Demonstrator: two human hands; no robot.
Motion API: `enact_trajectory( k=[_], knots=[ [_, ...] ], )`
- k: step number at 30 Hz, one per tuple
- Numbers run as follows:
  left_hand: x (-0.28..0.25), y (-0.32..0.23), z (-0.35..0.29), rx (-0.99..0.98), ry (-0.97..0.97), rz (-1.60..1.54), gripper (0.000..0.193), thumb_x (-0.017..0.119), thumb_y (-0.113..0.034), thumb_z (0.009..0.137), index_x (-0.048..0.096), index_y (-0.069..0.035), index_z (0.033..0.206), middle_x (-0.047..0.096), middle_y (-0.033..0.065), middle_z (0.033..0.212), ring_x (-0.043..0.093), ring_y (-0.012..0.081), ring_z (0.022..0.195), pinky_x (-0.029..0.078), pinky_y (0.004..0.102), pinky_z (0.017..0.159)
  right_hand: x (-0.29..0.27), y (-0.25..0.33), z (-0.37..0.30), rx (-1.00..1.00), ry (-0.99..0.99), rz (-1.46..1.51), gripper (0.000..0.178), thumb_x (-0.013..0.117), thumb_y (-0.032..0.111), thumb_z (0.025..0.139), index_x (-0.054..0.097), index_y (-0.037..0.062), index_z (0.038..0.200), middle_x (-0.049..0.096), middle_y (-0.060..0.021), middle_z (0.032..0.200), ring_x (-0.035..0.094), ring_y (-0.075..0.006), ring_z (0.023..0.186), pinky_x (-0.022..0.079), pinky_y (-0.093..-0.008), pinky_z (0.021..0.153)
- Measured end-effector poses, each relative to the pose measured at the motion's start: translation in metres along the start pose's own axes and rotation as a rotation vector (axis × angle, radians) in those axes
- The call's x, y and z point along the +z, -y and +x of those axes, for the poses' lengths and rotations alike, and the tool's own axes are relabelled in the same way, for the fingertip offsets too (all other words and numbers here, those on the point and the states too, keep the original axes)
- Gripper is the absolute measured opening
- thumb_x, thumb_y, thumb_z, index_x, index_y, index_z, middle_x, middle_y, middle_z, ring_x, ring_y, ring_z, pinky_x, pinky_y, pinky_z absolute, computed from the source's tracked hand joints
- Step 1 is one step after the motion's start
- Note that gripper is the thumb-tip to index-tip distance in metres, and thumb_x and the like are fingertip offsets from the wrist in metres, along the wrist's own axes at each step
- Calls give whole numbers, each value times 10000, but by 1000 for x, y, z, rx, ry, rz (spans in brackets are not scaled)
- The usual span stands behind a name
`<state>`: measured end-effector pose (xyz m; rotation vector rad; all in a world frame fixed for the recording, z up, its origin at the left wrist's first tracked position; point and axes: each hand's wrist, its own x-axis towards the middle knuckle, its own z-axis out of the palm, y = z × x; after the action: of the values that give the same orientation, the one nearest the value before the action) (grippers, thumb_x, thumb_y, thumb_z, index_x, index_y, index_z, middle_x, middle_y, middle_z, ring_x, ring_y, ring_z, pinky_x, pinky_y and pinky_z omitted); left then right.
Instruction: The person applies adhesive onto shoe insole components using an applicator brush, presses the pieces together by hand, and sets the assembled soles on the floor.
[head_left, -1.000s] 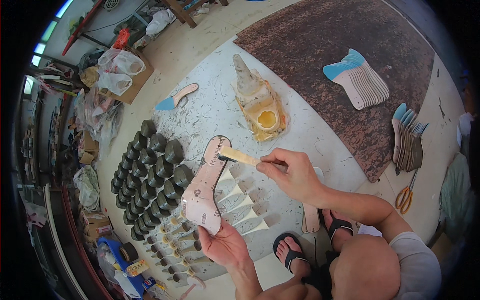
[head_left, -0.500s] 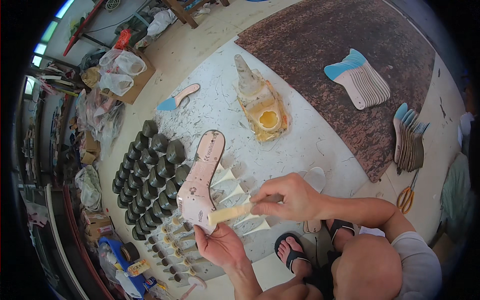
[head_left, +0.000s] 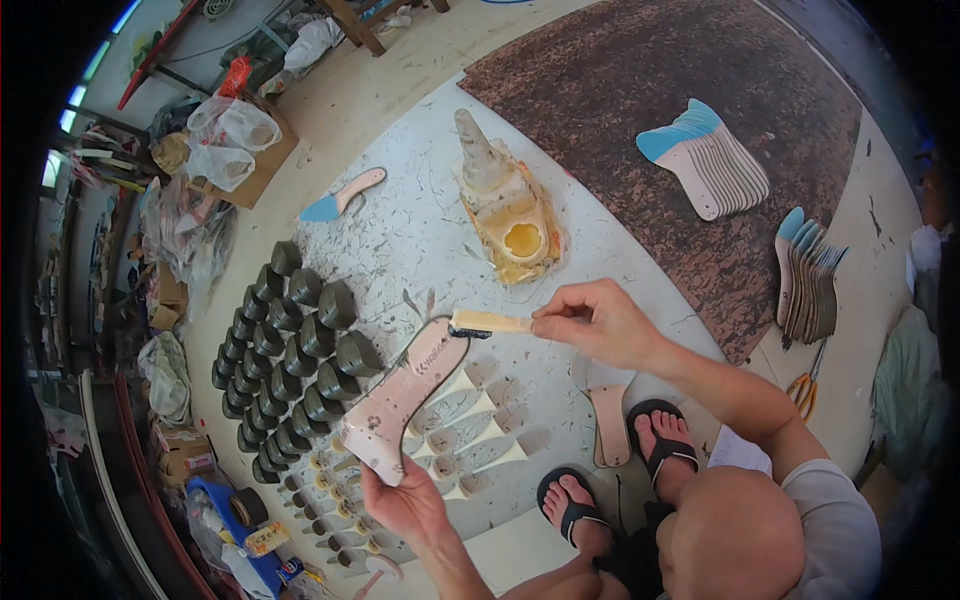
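My left hand point(head_left: 405, 500) grips the wide end of a pinkish shoe insole point(head_left: 400, 395) with a dark rim, held up at a slant. In my right hand point(head_left: 603, 325), fingers and thumb pinch the pale handle of a flat glue brush point(head_left: 492, 321). The brush's dark bristles lie at the insole's narrow far end; whether they press on it I cannot tell. Beyond my hands stands a glue-crusted container point(head_left: 520, 215) with yellowish glue in its opening. Cream, slender shoe heels point(head_left: 482, 405) stand below the insole.
Rows of black block heels point(head_left: 300, 345) stand on the left, smaller heels point(head_left: 340, 510) nearer. A blue-tipped insole point(head_left: 345, 193) lies farther off. Fanned insoles point(head_left: 715, 165) rest on a brown sheet point(head_left: 640, 90), with another fan point(head_left: 808, 285) and orange scissors point(head_left: 802, 392) at right.
My right hand with the brush has moved up and away, from the insole's wide end to its narrow far end. The left hand has lowered and tilted the insole rightward.
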<state>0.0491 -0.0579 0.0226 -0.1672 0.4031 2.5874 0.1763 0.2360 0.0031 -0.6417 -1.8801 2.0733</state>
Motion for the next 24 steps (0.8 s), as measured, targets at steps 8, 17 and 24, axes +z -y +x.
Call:
enact_trajectory(
  k=[8,17,24],
  knots=[
    [-4,-44,20,-219,-137,409,250,502,-145,947,614,38,1076,674,162,1062,666,251,987,559,397,875,-23,22,22,80,577,-300,152,711,125,841,710,-13,903,697,-54,801,619,-87,769,488,-243,719],
    [17,-23,20,-204,-194,882,149,557,-112,916,629,-3,986,694,99,923,687,191,793,570,325,728,24,59,31,-143,502,-104,148,738,91,802,715,-4,913,703,-65,844,647,-113,807,504,-266,753],
    [24,-20,18,-231,-95,835,151,553,-137,938,627,-13,982,694,98,940,685,182,824,564,323,746,24,65,34,-350,650,-446,167,727,229,781,732,96,882,706,-50,813,658,-181,757,473,-304,655]
  ],
)
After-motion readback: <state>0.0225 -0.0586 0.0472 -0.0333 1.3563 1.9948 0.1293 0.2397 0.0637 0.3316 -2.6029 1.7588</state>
